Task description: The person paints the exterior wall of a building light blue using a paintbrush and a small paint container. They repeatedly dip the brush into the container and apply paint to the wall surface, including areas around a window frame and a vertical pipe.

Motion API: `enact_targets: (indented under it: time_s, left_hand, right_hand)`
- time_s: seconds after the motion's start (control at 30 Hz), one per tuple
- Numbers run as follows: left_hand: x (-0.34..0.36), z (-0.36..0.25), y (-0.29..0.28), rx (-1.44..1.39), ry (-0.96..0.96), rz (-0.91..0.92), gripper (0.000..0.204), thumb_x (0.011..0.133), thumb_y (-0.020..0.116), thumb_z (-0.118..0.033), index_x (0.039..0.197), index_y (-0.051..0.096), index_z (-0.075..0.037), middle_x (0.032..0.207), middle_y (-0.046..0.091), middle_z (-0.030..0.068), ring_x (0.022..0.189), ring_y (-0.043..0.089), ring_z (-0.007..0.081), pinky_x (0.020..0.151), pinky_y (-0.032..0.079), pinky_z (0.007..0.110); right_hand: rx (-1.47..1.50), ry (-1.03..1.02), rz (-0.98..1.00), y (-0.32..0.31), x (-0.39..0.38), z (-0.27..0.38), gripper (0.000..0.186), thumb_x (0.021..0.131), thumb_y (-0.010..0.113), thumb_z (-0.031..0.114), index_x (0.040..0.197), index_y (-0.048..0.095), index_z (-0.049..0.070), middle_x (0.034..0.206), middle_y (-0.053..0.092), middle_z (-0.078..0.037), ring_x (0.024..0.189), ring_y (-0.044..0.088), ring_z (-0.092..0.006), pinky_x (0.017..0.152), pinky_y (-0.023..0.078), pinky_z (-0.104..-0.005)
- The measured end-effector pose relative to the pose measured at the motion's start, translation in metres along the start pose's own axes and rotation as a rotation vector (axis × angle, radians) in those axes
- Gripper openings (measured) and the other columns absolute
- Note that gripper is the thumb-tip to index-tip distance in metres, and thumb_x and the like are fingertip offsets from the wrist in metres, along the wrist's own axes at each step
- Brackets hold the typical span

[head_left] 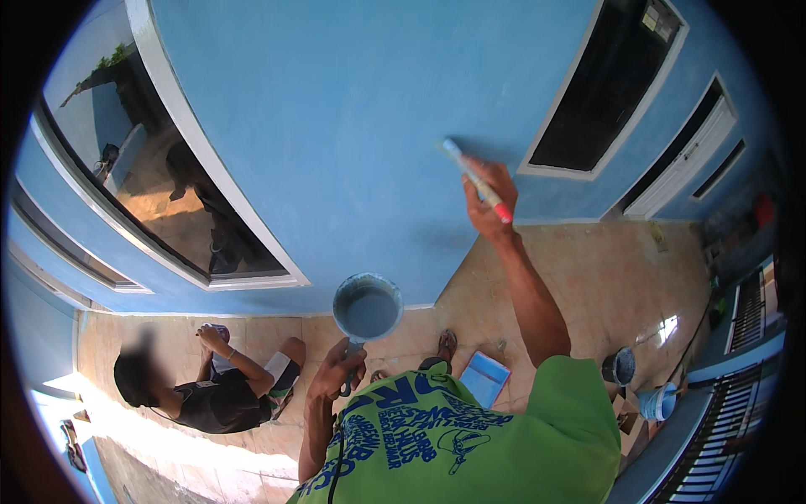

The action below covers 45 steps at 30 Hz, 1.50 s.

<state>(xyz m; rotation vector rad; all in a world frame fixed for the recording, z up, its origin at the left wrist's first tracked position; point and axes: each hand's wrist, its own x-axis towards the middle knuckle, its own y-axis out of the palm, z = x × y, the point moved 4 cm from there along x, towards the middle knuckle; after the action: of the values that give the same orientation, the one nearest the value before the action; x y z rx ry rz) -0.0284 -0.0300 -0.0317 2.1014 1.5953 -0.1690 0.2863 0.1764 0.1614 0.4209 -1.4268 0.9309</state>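
Paintbrush (475,180), red at its handle end, is held above and to the right of the pot (368,309), bristles toward the blue wall (336,126); whether the wall is touched cannot be told. Its handle is gripped by the right hand (490,200), fingers curled closed around it. By the left hand (339,370), just below the pot, the pot's handle is enclosed in a closed grasp (grey-blue liquid can be seen inside the rim).

To the left of the pot, a co-worker (222,407) in dark clothing is seated on the tiled floor (604,286), and something small is held in that person's hands. A white-framed window (193,197) is set above and to the left of the pot. To its lower right, a blue tray (484,380) is laid on the floor; farther right, a dark bucket (620,367) and a light blue bucket (657,403) are placed near each other.
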Motion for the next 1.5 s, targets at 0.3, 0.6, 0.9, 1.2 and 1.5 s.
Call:
enact_targets:
  time_s: [0.3,0.6,0.9,1.2,1.5]
  left_hand:
    - [0.001,0.001,0.0,-0.002,-0.032,0.022,0.024,0.1,0.064,-0.017,0.116,0.056,-0.002,0.066,0.06,0.0065,0.045,0.052,0.012,0.041,0.04,0.025]
    - [-0.002,-0.004,0.0,0.016,-0.019,0.018,0.017,0.1,0.064,-0.016,0.109,0.056,-0.003,0.066,0.059,0.0075,0.046,0.051,0.0131,0.043,0.039,0.027]
    - [0.0,-0.006,0.002,0.025,-0.035,0.015,0.018,0.1,0.064,-0.016,0.108,0.056,-0.003,0.066,0.059,0.0071,0.046,0.051,0.0125,0.044,0.039,0.027]
    - [0.002,-0.005,0.003,0.024,-0.011,0.024,0.02,0.1,0.063,-0.018,0.109,0.055,-0.002,0.066,0.059,0.0062,0.047,0.051,0.0117,0.045,0.038,0.026]
    - [-0.005,0.001,0.0,0.012,0.035,0.018,0.022,0.1,0.063,-0.019,0.111,0.055,-0.001,0.068,0.059,0.0058,0.048,0.051,0.0115,0.045,0.038,0.026]
  right_hand:
    - [-0.444,-0.16,-0.2,-0.009,0.071,0.005,0.038,0.084,0.071,-0.005,0.119,0.072,0.01,0.115,0.073,-0.01,0.097,0.067,-0.0277,0.079,0.057,-0.0391]
    - [0.032,0.051,-0.47,-0.066,0.127,-0.03,0.03,0.091,0.071,0.0,0.121,0.071,0.001,0.108,0.074,-0.015,0.094,0.071,-0.0251,0.084,0.058,-0.0357]
    - [0.037,0.214,-0.031,-0.016,0.05,-0.007,0.032,0.088,0.073,0.002,0.12,0.072,0.006,0.106,0.074,-0.013,0.094,0.072,-0.0235,0.083,0.058,-0.0347]
    - [-0.212,-0.244,-0.452,-0.034,0.203,0.026,0.037,0.083,0.072,0.002,0.119,0.073,0.011,0.102,0.075,-0.007,0.09,0.068,-0.0279,0.075,0.058,-0.038]
    - [-0.033,-0.088,-0.067,-0.013,0.198,0.014,0.036,0.086,0.072,0.005,0.121,0.074,0.014,0.098,0.074,-0.012,0.087,0.07,-0.0274,0.076,0.058,-0.0377]
